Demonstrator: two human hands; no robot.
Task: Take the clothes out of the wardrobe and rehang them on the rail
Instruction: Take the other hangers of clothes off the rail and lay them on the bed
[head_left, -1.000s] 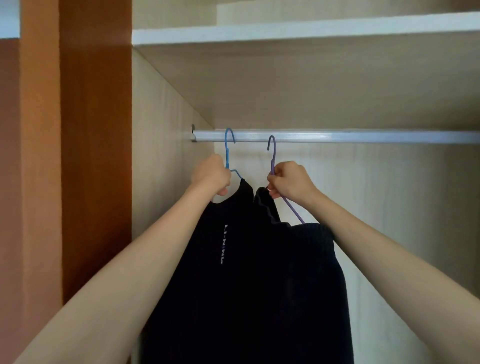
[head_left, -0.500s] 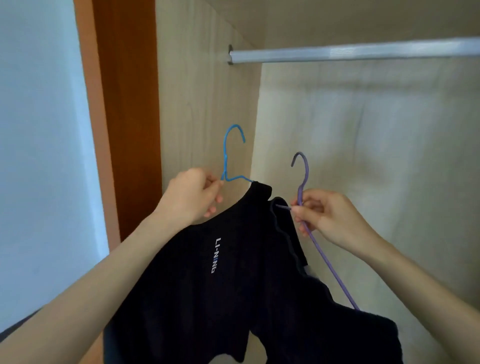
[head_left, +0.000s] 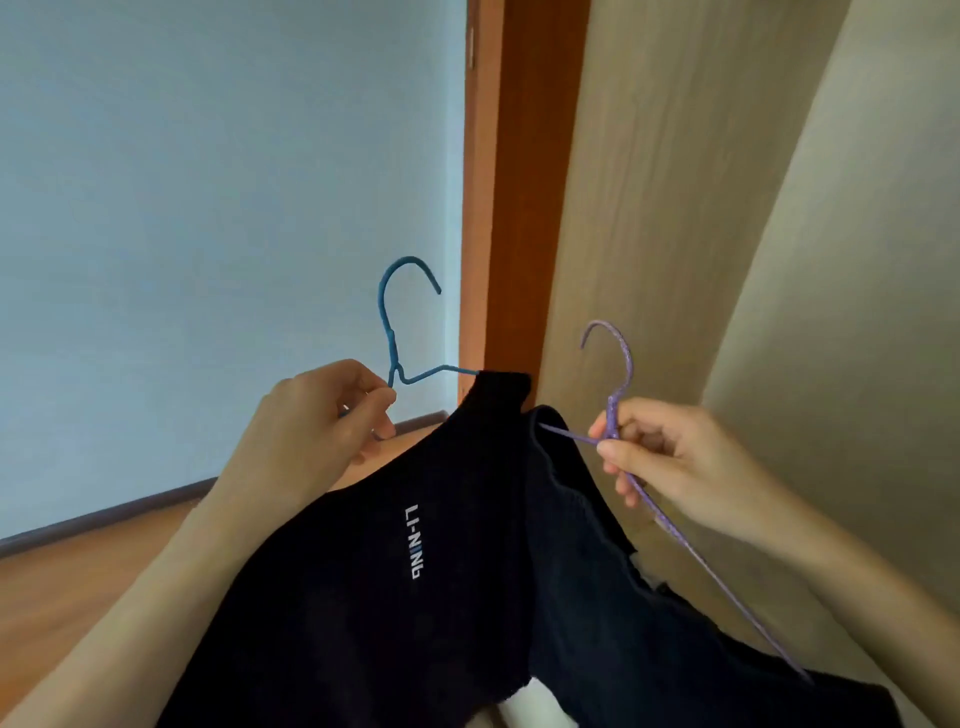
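Observation:
My left hand (head_left: 311, 426) grips the neck of a blue wire hanger (head_left: 397, 332), its hook up in the air. A black shirt with white LI-NING lettering (head_left: 374, 597) hangs from it. My right hand (head_left: 660, 457) pinches the neck of a purple wire hanger (head_left: 618, 374), which carries a second black garment (head_left: 613, 613) draped to the lower right. Both hangers are held low, off any rail. The wardrobe rail is out of view.
The wardrobe's pale wood side panel (head_left: 649, 208) and its orange-brown edge post (head_left: 514, 208) stand right behind the hangers. A light blue wall (head_left: 208, 208) fills the left, with a dark skirting board (head_left: 104, 519) and wooden floor (head_left: 67, 597) below.
Both hangers were lifted off the rail and brought down and out to the left of the wardrobe. My view has turned left and down, so the rail has left the frame.

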